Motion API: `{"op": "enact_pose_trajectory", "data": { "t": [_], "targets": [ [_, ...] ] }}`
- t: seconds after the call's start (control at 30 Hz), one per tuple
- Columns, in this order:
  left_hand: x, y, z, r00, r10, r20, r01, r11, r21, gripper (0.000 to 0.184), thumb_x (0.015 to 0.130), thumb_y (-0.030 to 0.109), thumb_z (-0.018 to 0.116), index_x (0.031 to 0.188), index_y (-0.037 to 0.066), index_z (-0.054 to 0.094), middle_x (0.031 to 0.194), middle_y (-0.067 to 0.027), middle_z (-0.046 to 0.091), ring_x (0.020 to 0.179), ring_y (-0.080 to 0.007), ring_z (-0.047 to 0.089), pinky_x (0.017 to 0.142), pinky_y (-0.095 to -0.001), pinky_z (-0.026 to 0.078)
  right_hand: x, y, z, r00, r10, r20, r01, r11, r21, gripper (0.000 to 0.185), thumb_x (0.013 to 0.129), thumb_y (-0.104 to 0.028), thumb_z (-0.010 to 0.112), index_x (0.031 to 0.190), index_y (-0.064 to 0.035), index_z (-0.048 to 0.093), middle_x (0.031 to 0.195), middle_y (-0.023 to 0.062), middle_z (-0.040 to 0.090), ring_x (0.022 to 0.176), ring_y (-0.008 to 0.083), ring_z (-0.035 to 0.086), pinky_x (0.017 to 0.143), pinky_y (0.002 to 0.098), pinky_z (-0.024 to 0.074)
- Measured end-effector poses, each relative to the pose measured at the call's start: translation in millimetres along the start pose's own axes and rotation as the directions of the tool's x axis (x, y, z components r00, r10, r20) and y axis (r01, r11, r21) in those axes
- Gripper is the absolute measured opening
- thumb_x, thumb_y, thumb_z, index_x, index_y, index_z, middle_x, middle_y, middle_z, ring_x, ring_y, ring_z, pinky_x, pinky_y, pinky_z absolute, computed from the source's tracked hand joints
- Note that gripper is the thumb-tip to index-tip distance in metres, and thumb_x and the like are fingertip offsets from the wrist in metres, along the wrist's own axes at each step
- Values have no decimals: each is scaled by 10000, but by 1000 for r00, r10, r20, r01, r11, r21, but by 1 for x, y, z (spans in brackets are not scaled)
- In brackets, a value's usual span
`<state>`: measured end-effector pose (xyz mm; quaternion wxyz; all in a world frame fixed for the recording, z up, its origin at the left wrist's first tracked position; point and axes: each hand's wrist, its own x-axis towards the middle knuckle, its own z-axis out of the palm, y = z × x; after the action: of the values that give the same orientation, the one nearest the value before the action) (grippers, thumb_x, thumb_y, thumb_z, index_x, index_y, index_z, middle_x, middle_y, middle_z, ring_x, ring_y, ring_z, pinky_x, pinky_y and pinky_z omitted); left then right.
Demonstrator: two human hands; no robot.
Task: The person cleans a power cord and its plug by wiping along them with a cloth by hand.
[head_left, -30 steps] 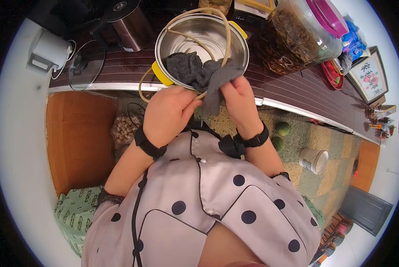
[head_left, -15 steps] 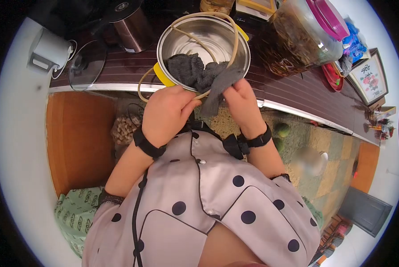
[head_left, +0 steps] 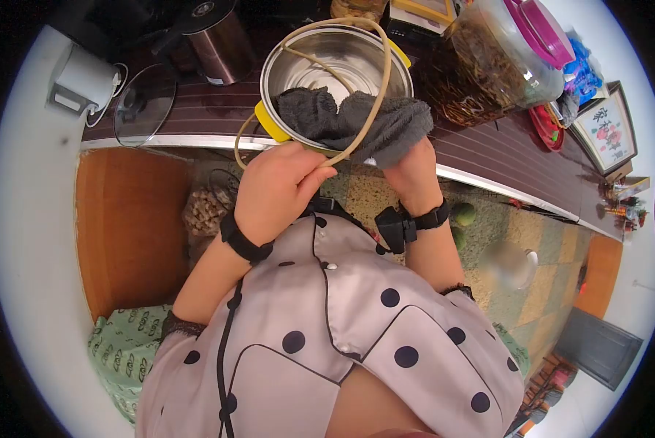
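Note:
A steel pot with yellow handles sits at the counter's front edge, tilted toward me. A dark grey cloth lies partly inside it and hangs over its right rim. Closed at the near rim, my left hand pinches a beige cord, which loops over the pot. My right hand is under the cloth's right end, its fingertips hidden by the fabric, holding it against the rim.
A glass lid, a kettle and a white appliance stand on the left. At the right are a large jar with a pink lid and a framed picture. A blurred white bucket is on the floor.
The cloth's hanging end has been raised and spread to the right over the rim. My right hand has moved right and under it. The pot has shifted slightly right.

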<state>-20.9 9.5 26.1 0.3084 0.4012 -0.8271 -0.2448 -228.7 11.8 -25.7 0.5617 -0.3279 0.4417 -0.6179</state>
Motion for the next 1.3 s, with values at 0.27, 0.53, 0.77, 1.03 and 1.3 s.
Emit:
{"op": "enact_pose_trajectory", "data": {
  "t": [0.27,0.53,0.77,1.03,1.3],
  "targets": [
    [-3,-3,1,1000,-1,22,1,1000,-6,151,768,159,660,802,16,630,635,-110,521,596,-275,523,545,-356,404,-8,-4,8,998,32,63,-55,910,410,266,925,-135,463,1150,-1,509,1090,92,580,965,201,573,825,330,474],
    [0,-3,2,1000,4,18,-4,999,-36,133,781,113,623,855,4,608,725,-141,550,697,-308,551,611,-370,427,-32,-3,34,969,-22,246,78,972,-221,199,837,-13,545,1032,13,581,971,46,631,885,108,574,784,258,467],
    [-2,-12,1,997,10,83,-1,995,-105,164,838,123,544,945,4,577,812,-161,580,770,-319,580,655,-376,447,-22,-11,30,993,13,115,4,988,-153,224,812,14,557,1034,13,586,971,43,631,879,112,580,783,265,470],
    [0,-18,3,982,-64,180,81,993,-89,160,839,127,542,928,0,582,771,-173,586,720,-338,582,626,-385,453,-26,1,38,994,-111,4,109,970,-219,161,809,-16,561,958,22,610,927,47,640,832,114,586,746,259,470],
    [4,3,7,989,62,134,-63,998,1,171,817,134,571,930,8,596,806,-180,598,755,-359,578,640,-408,455,-6,-3,27,961,-271,-56,201,822,-533,171,852,-107,516,889,19,626,759,59,633,691,115,567,637,271,452]
  ]
}}
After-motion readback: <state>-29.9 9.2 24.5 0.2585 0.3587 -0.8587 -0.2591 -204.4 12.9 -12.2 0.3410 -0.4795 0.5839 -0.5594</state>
